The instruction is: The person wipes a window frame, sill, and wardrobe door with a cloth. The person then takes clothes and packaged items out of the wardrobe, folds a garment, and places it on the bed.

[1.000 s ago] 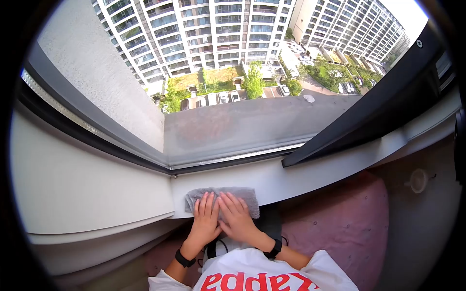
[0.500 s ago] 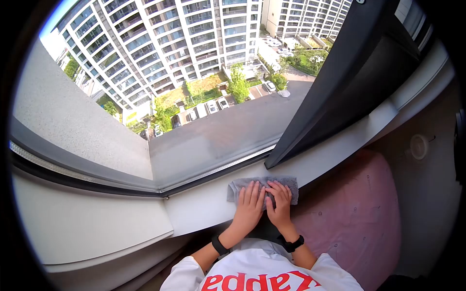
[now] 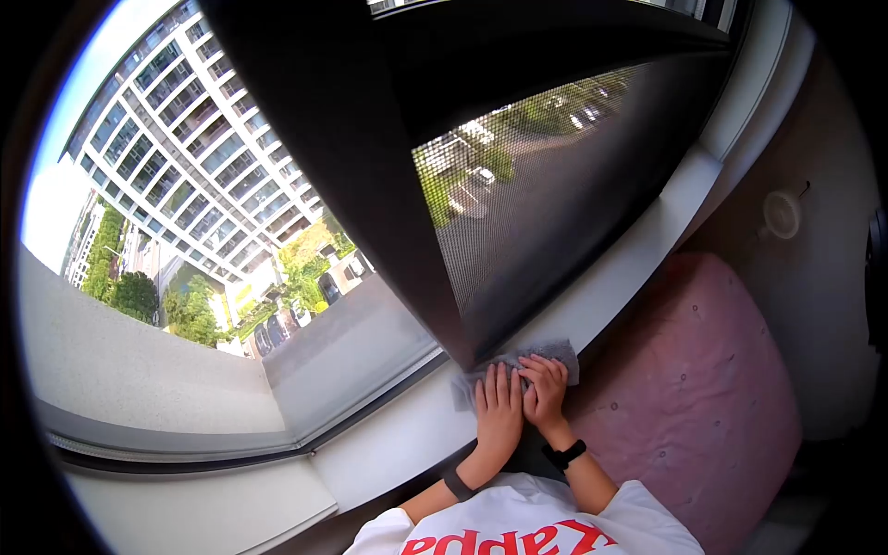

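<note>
A grey cloth [image 3: 518, 364] is pressed flat onto the white windowsill [image 3: 398, 435], near its inner edge and just below the dark window frame [image 3: 370, 185]. It is pinned, not gripped: the left hand [image 3: 499, 416] and right hand [image 3: 546, 393] lie side by side, fingers extended, so weight is spread evenly.
</note>
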### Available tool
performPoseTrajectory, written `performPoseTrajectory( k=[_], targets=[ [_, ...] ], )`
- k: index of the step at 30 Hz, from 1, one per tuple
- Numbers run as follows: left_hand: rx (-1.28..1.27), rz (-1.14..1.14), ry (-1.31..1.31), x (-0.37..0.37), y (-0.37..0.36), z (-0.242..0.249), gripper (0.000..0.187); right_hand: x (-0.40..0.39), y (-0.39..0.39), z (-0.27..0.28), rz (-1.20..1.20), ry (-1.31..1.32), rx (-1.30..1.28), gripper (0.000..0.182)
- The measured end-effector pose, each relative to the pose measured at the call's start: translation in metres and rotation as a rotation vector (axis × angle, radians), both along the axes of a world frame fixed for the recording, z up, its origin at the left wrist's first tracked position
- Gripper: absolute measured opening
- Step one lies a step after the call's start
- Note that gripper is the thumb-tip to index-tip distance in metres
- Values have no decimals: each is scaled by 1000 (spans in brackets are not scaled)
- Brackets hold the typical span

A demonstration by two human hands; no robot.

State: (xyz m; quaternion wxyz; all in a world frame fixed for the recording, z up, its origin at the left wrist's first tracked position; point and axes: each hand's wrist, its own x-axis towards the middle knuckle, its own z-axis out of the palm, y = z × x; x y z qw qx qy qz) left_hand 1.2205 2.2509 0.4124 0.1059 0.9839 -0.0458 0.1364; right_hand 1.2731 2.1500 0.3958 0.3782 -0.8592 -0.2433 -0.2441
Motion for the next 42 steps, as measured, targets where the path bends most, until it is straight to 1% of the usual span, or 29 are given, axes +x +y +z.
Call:
performPoseTrajectory(
  k=[9, 11, 14, 16, 17, 18, 19, 23, 27, 29, 32, 33, 35, 37, 42],
  targets=[
    [21, -52, 54, 32, -27, -2, 47, 32, -35, -6, -4, -30, -36, 22],
    [31, -32, 54, 31, -29, -4, 47, 31, -36, -9, 5, -34, -42, 23],
    [57, -12, 21, 40, -48, 18, 46, 38, -51, 16, 16, -28, -20, 23],
    [54, -28, 28, 26, -30, 18, 46, 25, -36, 17, 8, -42, -44, 23],
    [33, -39, 7, 18, -17, 2, 46, 17, -23, 3, 0, -62, -63, 23],
    [23, -51, -6, 14, -9, 3, 46, 13, -17, 5, -10, -73, -71, 22],
    [16, -62, -13, 13, -6, 12, 46, 12, -15, 14, -4, -80, -73, 23],
    [-18, -64, -47, 2, 1, 87, 50, 2, -8, 92, -9, -110, -71, 23],
    [-2, -72, -79, -24, 27, 150, 51, -25, 20, 160, -18, -96, -57, 21],
    [7, -66, -97, -29, 36, 170, 51, -35, 30, 180, -33, -98, -53, 20],
    [-44, -98, -105, -42, 55, 207, 50, -47, 49, 214, -59, -115, -26, 20],
    [-16, -120, -91, -43, 61, 212, 50, -48, 53, 226, -76, -111, -18, 21],
    [-2, -152, -86, -37, 62, 216, 51, -46, 53, 226, -126, -109, -3, 21],
    [-3, -158, -91, -26, 48, 204, 52, -39, 44, 214, -133, -129, 21, 22],
    [-37, -118, -79, -32, 33, 191, 53, -38, 28, 208, -91, -159, -13, 22]
  ],
)
